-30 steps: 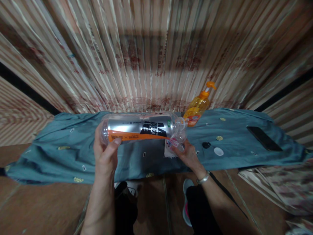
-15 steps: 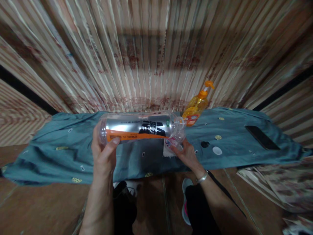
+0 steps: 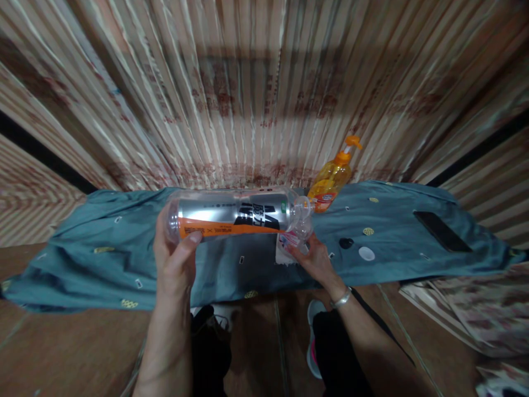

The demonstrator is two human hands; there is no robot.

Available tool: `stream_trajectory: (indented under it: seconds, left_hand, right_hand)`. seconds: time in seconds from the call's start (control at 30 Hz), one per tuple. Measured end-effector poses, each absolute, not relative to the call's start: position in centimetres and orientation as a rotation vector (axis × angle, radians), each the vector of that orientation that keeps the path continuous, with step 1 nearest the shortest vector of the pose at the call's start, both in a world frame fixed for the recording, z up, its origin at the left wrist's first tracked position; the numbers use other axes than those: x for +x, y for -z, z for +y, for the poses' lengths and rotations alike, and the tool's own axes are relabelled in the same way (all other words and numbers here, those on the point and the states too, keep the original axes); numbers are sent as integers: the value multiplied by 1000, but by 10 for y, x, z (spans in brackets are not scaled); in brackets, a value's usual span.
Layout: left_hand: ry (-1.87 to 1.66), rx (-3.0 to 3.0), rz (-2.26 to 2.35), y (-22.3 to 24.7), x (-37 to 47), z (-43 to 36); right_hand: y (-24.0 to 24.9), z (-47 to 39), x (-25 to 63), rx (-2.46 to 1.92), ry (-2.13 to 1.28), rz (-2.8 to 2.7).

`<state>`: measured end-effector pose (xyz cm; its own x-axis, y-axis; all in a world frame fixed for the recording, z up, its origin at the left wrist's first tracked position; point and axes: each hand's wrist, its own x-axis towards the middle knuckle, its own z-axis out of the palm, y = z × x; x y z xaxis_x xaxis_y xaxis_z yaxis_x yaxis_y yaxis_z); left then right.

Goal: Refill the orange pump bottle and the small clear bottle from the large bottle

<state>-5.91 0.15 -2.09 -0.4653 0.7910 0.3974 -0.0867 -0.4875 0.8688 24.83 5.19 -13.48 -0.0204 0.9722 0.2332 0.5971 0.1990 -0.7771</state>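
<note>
My left hand (image 3: 176,251) is closed around the base end of a large clear plastic bottle (image 3: 231,214) with a silver and orange label. The bottle lies nearly level in the air, its uncapped neck pointing right. My right hand (image 3: 314,259) grips a smaller clear bottle (image 3: 303,229) with a pink and white label, just below the large one's mouth. Whether the two necks touch, I cannot tell. Under the smaller bottle, a whitish patch (image 3: 283,256) shows on the cloth. Whether liquid runs between the bottles is not clear.
A teal patterned cloth (image 3: 223,275) covers the narrow table. An orange pump bottle (image 3: 330,179) stands at the back, right of the large bottle. Further right lie a black cap (image 3: 346,243), a white cap (image 3: 366,253) and a dark phone (image 3: 442,231). Striped sheeting (image 3: 248,99) rises behind.
Almost nothing differs. Both hands hold their bottles in nearly the same place, and the view has shifted very slightly.
</note>
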Motion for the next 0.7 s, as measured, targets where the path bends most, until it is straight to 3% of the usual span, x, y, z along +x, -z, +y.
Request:
stream_trajectory:
  seconds: [0.7]
  left_hand:
    - [-2060, 1010, 1083, 15, -54, 4]
  right_hand:
    - [130, 50, 247, -1464, -627, -1705]
